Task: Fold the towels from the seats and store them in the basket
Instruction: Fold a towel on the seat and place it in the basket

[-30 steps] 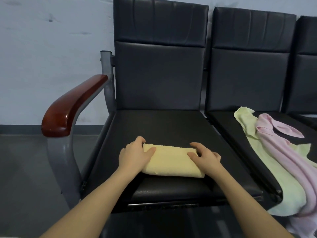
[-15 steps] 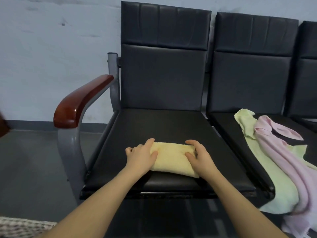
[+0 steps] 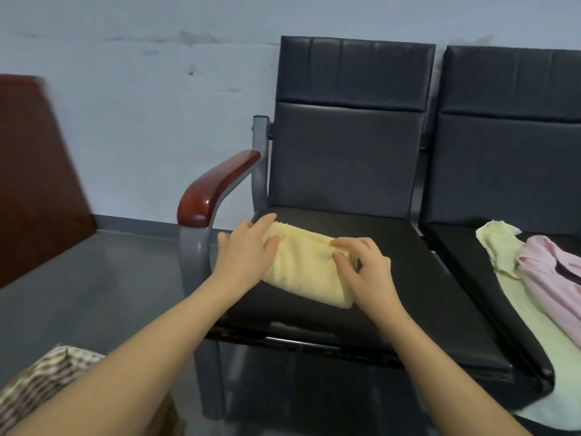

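Centrally, the folded yellow towel [image 3: 306,270] lies near the black seat's [image 3: 408,278] front-left corner; the left hand [image 3: 246,251] and right hand [image 3: 366,269] grip its two ends.

Single head-worn view, looking forward and down, close over the near seat [image 3: 393,262], wall [image 3: 141,105] behind

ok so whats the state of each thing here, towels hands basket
yellow towel: folded into a thick bundle, on the left seat, held at both ends
left hand: grips the bundle's left end
right hand: fingers curled, pinching the bundle's right end
pale green towel: unfolded, draped over the next seat's front edge
pink towel: unfolded, crumpled on top of the green one
basket: only a blurry corner shows, contents cannot be told
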Available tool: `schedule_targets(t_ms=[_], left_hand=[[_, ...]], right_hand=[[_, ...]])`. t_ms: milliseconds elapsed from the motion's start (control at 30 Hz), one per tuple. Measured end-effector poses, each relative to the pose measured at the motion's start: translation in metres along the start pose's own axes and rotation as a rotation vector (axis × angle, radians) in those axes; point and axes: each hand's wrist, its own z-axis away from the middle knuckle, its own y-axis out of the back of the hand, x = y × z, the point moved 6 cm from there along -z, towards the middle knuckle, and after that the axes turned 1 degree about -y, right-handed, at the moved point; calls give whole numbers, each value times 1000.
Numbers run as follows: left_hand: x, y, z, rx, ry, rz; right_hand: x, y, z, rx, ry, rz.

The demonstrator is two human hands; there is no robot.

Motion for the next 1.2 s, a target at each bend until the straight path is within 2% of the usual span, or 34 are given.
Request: schedule_targets(t_ms=[167,267,433,567,700,867,1067,1200], left_hand=[[-47,57,9,148,41,-47],[-93,92,26,239,106,-71],[-190,133,73,361,209,-75],[-271,143,122,369,314,-117],[-341,126,174,294,436,-244],[-400,76,242,98,544,-326],[-428,27,302,-153,538,-391],[-438,24,330,-210,464,-499]], right_hand=[[-55,-41,-7,13,108,-63],[-92,-81,-8,-33,170,-136],[-149,-175,1,-229,267,-229],[-178,-258,21,-420,316,-232],[-185,-334,57,-580,313,-212],[-160,-408,124,-831,215,-144],[-130,-451,201,-1200,213,-13],[-140,-468,231,-1351,246,-40]])
